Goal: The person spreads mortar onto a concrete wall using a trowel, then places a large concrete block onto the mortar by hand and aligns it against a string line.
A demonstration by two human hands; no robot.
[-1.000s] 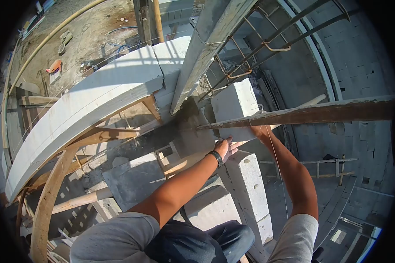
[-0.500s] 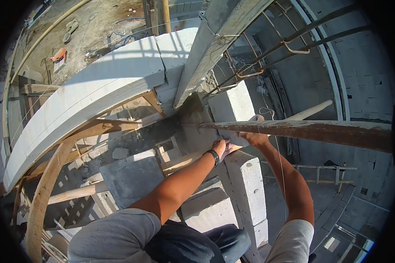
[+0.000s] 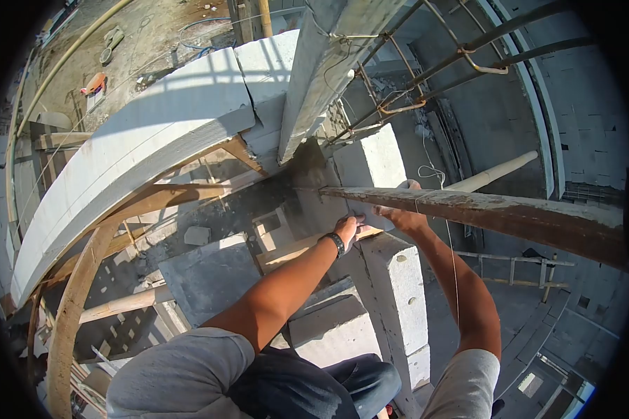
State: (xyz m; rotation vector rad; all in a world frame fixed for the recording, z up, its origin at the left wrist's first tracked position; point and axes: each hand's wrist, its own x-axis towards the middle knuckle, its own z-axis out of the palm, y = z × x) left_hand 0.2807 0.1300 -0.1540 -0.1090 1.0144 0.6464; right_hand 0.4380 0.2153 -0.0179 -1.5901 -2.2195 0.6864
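Note:
My left hand (image 3: pixel 346 230), with a dark band at the wrist, reaches to the lower end of a pale masonry block (image 3: pixel 383 157). Its fingers are bent and close together; what they may hold is too small to make out. My right hand (image 3: pixel 400 218) grips the near end of that same block, some fingers showing above a rough wooden beam (image 3: pixel 482 207) and some below. The beam crosses in front and hides the middle of this hand. Under my left hand lies a wooden board (image 3: pixel 293 253). A white block column (image 3: pixel 405 297) stands just below both hands.
A curved white block arch (image 3: pixel 133 143) spans the left over wooden formwork (image 3: pixel 84 286). A grey post (image 3: pixel 328 63) rises ahead, beside rusty rebar (image 3: pixel 461 59). Thin string (image 3: pixel 453 272) hangs by my right arm. Ground lies far below, with a bamboo ladder (image 3: pixel 514 269).
The view has shifted slightly. My left hand's fingers reach out a little straighter toward the block. My right hand stays at the block's end.

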